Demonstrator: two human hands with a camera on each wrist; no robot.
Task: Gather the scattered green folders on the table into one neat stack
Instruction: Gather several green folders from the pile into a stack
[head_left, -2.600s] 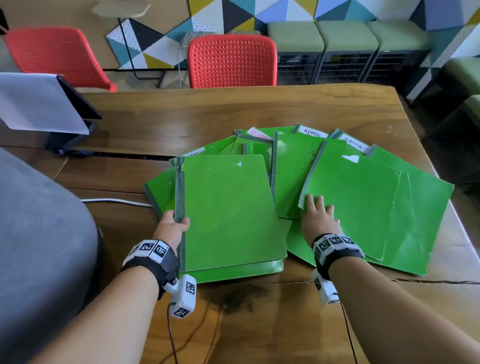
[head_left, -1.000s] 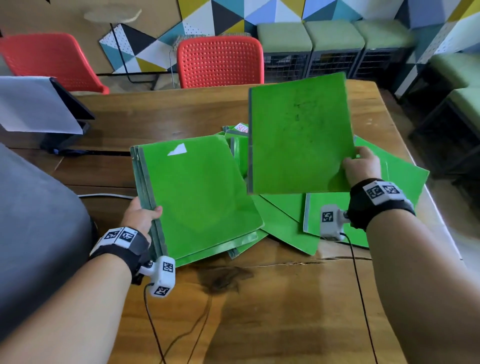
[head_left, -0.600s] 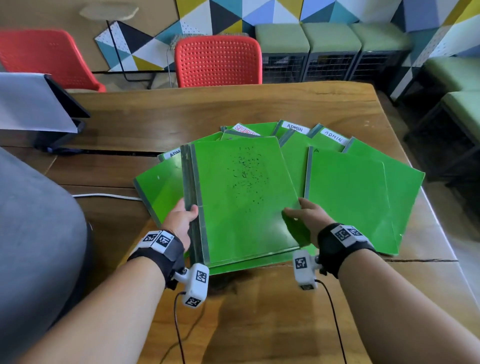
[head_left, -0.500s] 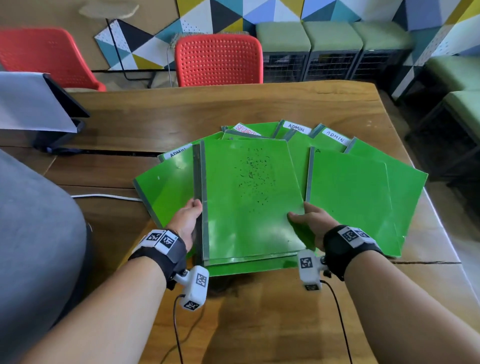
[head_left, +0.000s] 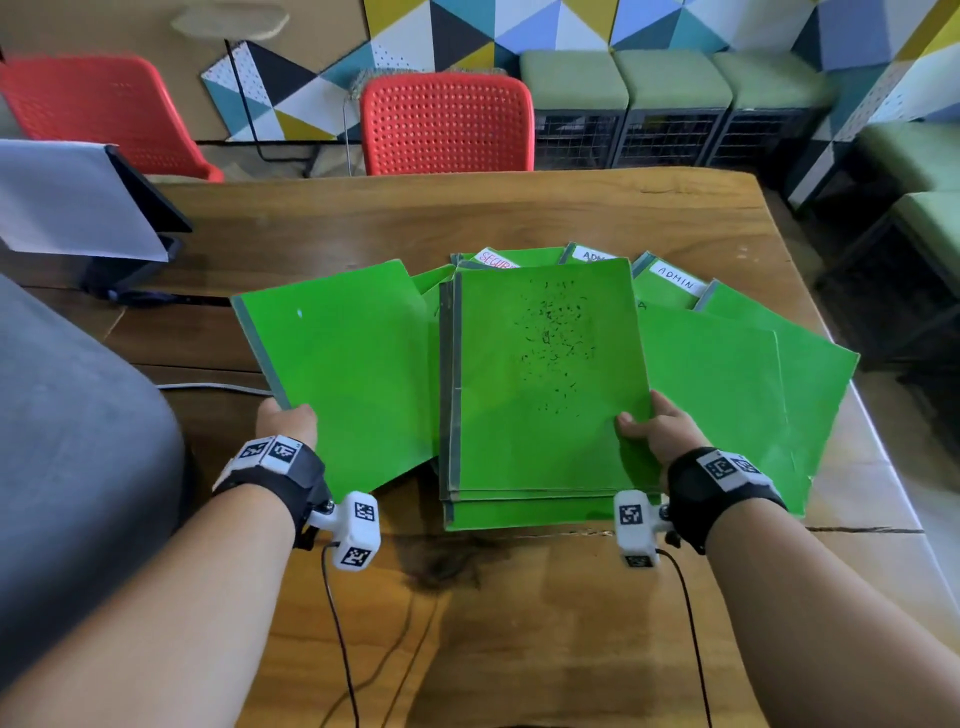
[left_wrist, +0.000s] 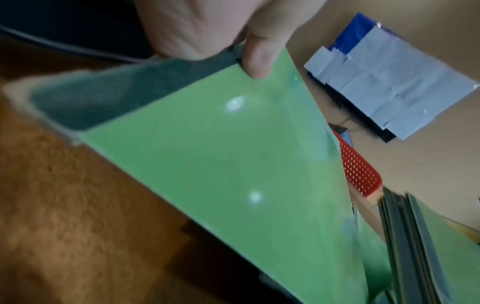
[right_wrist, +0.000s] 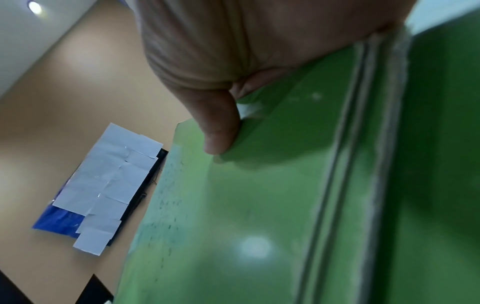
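On a brown wooden counter (head_left: 519, 623), a person's left hand (head_left: 285, 423) pinches the near corner of a glossy green plastic folder with a grey spine (head_left: 343, 374), thumb on top in the left wrist view, lifting it tilted just left of a stack of green folders (head_left: 540, 395). The right hand (head_left: 657, 428) grips the stack's right edge, thumb pressed on its ink-speckled top cover. More green folders, 2 with white "ADMIN" labels (head_left: 675, 283), fan out flat behind and to the right of the stack. A red perforated plastic chair (head_left: 447, 124) stands beyond the counter's far edge.
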